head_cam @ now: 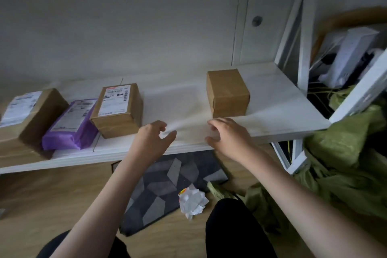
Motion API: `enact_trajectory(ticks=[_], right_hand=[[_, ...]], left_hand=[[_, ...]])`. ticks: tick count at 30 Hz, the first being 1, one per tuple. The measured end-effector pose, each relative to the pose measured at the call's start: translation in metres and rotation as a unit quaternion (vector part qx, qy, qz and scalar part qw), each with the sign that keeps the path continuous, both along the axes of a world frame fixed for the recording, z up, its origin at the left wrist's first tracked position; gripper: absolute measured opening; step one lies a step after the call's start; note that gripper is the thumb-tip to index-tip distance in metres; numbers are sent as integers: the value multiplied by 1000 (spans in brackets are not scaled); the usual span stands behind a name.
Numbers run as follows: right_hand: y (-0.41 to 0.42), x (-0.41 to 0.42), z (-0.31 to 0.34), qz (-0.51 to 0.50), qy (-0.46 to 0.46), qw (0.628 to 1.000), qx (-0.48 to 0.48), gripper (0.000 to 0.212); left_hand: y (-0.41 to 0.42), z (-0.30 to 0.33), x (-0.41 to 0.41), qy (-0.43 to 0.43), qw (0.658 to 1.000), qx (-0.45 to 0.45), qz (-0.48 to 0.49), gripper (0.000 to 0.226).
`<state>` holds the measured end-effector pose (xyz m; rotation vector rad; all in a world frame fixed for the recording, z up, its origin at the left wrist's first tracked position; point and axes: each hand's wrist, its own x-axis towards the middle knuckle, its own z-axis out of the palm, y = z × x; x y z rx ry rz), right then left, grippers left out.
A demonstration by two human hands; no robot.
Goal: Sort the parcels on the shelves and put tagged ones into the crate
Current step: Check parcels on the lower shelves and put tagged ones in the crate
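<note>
Matt cardboard box (227, 93), glossy purple mailer (72, 124)

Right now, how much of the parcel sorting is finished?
No crate is in view, so nothing looks finished. Both hands, left hand and right hand, hover empty over the shelf. Three labelled parcels are still there: large box, purple bag, small box. The plain box shows no label.

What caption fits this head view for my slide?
Both hands, left and right, empty over the shelf, between the labelled box and the plain box.
</note>
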<state>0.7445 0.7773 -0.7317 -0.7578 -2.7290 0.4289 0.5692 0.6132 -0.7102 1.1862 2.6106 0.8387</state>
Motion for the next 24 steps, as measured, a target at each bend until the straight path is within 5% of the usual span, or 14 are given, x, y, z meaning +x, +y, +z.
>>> enact_trajectory(ticks=[13, 16, 19, 24], right_hand=[[73, 55, 21, -211, 13, 974, -87, 49], [81, 40, 25, -192, 8, 975, -114, 60], [83, 23, 29, -172, 13, 977, -122, 43], [64, 2, 24, -145, 20, 984, -102, 37]], left_hand=[[96, -9, 22, -40, 994, 47, -95, 62], [111, -14, 20, -47, 993, 32, -99, 68], [118, -13, 19, -36, 993, 33, -103, 68], [107, -10, 17, -13, 991, 61, -117, 42]])
